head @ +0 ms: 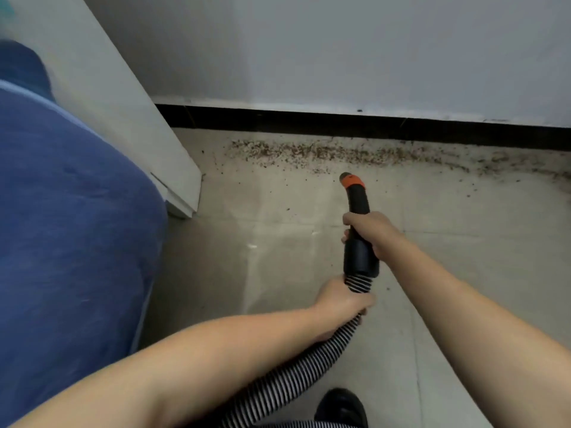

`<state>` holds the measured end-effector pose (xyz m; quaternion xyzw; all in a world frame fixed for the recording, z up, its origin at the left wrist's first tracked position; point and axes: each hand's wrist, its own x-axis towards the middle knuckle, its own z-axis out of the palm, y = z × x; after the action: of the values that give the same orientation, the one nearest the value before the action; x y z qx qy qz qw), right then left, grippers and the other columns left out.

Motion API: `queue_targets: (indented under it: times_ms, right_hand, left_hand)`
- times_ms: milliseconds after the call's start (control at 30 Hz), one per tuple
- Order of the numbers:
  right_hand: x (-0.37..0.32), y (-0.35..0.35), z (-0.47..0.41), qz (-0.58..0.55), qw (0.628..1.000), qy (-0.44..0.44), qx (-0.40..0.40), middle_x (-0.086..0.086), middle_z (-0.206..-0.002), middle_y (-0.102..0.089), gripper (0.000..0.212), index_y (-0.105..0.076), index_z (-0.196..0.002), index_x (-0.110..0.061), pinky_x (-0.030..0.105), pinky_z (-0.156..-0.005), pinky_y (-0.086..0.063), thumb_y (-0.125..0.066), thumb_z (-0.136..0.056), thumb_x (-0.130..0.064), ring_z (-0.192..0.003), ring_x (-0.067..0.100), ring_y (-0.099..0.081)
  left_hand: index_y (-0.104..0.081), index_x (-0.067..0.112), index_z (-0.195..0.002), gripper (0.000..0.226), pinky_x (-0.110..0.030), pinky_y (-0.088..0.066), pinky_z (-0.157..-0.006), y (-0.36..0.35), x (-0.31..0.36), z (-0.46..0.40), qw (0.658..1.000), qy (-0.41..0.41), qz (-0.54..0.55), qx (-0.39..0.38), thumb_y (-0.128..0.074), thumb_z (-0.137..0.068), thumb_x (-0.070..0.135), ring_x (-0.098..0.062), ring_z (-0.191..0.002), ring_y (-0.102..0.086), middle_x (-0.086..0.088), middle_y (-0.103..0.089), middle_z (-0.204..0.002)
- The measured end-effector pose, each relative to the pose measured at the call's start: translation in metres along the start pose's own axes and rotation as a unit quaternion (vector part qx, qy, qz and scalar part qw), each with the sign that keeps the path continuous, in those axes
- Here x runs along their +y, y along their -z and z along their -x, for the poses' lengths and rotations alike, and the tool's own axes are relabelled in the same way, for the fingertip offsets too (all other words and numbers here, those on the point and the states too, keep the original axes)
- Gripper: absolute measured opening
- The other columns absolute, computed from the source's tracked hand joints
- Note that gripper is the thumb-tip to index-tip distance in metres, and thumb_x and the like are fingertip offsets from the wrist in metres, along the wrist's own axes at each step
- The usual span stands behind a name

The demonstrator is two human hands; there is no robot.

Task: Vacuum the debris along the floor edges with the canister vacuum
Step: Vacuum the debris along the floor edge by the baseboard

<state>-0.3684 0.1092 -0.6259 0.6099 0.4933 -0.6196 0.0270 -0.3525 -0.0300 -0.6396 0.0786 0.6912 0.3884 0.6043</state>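
Nozzle short of the debris line; both hands on the vacuum hose assembly.

The right hand (372, 231) wraps fully round the black nozzle tube (358, 205), and the left hand (338, 304) grips the striped hose (296, 369) just behind the cuff. The orange tip (351, 180) sits near but apart from the debris band (340, 152), which lies along the black skirting (309, 120); whether the tip touches the floor (463, 242) cannot be told from this angle. Risks noted: a fast or skimming pass may scatter loose grains outward rather than lift them; the corner beside the white panel (173, 168) is tight, and grit there may be missed; the hose loops near the person's shoe (341, 407), so a step forward could snag it and jerk the nozzle off line.
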Motion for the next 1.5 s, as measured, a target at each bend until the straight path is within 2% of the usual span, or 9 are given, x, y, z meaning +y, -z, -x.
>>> queue_targets:
  times_ms: [200,333,567,800,967,1100,1267,1367,1500]
  right_hand:
    - [0.038,-0.009,-0.021,0.080,0.995,-0.017,-0.058,0.014,-0.063,-0.057,0.025,-0.049,-0.106,0.004,0.025,-0.043,-0.050,-0.060,-0.085,-0.003,-0.048,0.023,-0.057]
    - [0.034,-0.017,-0.018,0.103,0.992,-0.014,-0.070,0.013,-0.068,-0.059,0.027,-0.048,-0.110,0.002,0.022,-0.040,-0.048,-0.060,-0.087,-0.006,-0.050,0.022,-0.059]
    - [0.037,-0.053,-0.015,0.144,0.983,-0.006,-0.114,0.013,-0.064,-0.057,0.027,-0.048,-0.107,0.003,0.028,-0.048,-0.051,-0.061,-0.084,-0.004,-0.051,0.024,-0.056]
    - [0.032,-0.077,-0.015,0.220,0.964,-0.006,-0.151,0.010,-0.063,-0.061,0.031,-0.048,-0.110,0.000,0.023,-0.042,-0.049,-0.062,-0.084,-0.009,-0.046,0.020,-0.060]
    - [0.018,-0.097,-0.028,0.184,0.974,0.028,-0.129,0.013,-0.067,-0.058,0.025,-0.047,-0.105,0.002,0.022,-0.040,-0.047,-0.061,-0.085,-0.006,-0.050,0.022,-0.057]
    - [0.021,-0.079,-0.037,0.138,0.988,0.027,-0.069,0.015,-0.067,-0.056,0.023,-0.047,-0.103,0.002,0.019,-0.034,-0.043,-0.061,-0.086,-0.003,-0.049,0.023,-0.055]
    - [0.026,-0.042,-0.041,0.104,0.995,0.002,-0.009,0.014,-0.068,-0.058,0.027,-0.047,-0.108,0.002,0.029,-0.047,-0.049,-0.061,-0.085,-0.005,-0.052,0.023,-0.059]
    - [0.017,-0.043,-0.045,0.097,0.995,0.002,-0.002,0.014,-0.071,-0.058,0.028,-0.044,-0.110,0.000,0.030,-0.045,-0.049,-0.060,-0.087,-0.005,-0.055,0.024,-0.059]
    - [0.004,-0.068,-0.048,0.134,0.990,0.015,-0.042,0.014,-0.070,-0.057,0.027,-0.045,-0.109,0.002,0.022,-0.035,-0.048,-0.060,-0.086,-0.004,-0.053,0.024,-0.057]
  left_hand:
    - [-0.055,0.012,-0.074,0.012,-0.022,-0.046,-0.044,-0.016,-0.039,-0.023,0.994,0.060,0.075,-0.044,-0.067,-0.073,0.010,-0.013,-0.036,-0.051,0.001,-0.056,-0.046]
    - [-0.052,0.010,-0.078,0.013,-0.024,-0.047,-0.044,-0.007,-0.034,-0.018,0.988,0.090,0.104,-0.063,-0.065,-0.077,0.007,-0.016,-0.039,-0.050,-0.005,-0.053,-0.054]
    - [-0.051,0.009,-0.081,0.013,-0.024,-0.046,-0.042,0.007,-0.043,-0.006,0.984,0.107,0.137,-0.034,-0.063,-0.079,0.007,-0.019,-0.041,-0.050,-0.008,-0.051,-0.057]
    - [-0.052,0.007,-0.082,0.011,-0.023,-0.045,-0.042,0.010,-0.041,0.000,0.977,0.123,0.176,-0.005,-0.062,-0.078,0.008,-0.019,-0.039,-0.049,-0.008,-0.052,-0.055]
    - [-0.053,0.006,-0.087,0.012,-0.026,-0.047,-0.048,0.034,-0.035,-0.019,0.979,0.106,0.174,0.025,-0.063,-0.081,0.008,-0.021,-0.044,-0.051,-0.010,-0.054,-0.061]
    - [-0.052,0.004,-0.084,0.011,-0.029,-0.048,-0.048,0.036,-0.030,-0.028,0.981,0.123,0.148,-0.032,-0.063,-0.081,0.006,-0.022,-0.044,-0.050,-0.011,-0.053,-0.060]
    - [-0.052,0.005,-0.090,0.015,-0.028,-0.050,-0.044,0.027,-0.023,-0.033,0.981,0.131,0.100,-0.098,-0.065,-0.082,0.008,-0.021,-0.047,-0.053,-0.010,-0.053,-0.067]
    - [-0.052,0.003,-0.097,0.017,-0.030,-0.050,-0.048,0.032,-0.016,-0.040,0.982,0.125,0.111,-0.091,-0.063,-0.084,0.007,-0.021,-0.049,-0.052,-0.010,-0.054,-0.068]
    - [-0.052,0.006,-0.085,0.010,-0.030,-0.050,-0.051,0.038,-0.015,-0.043,0.974,0.130,0.177,-0.059,-0.062,-0.085,0.006,-0.021,-0.048,-0.054,-0.010,-0.056,-0.066]
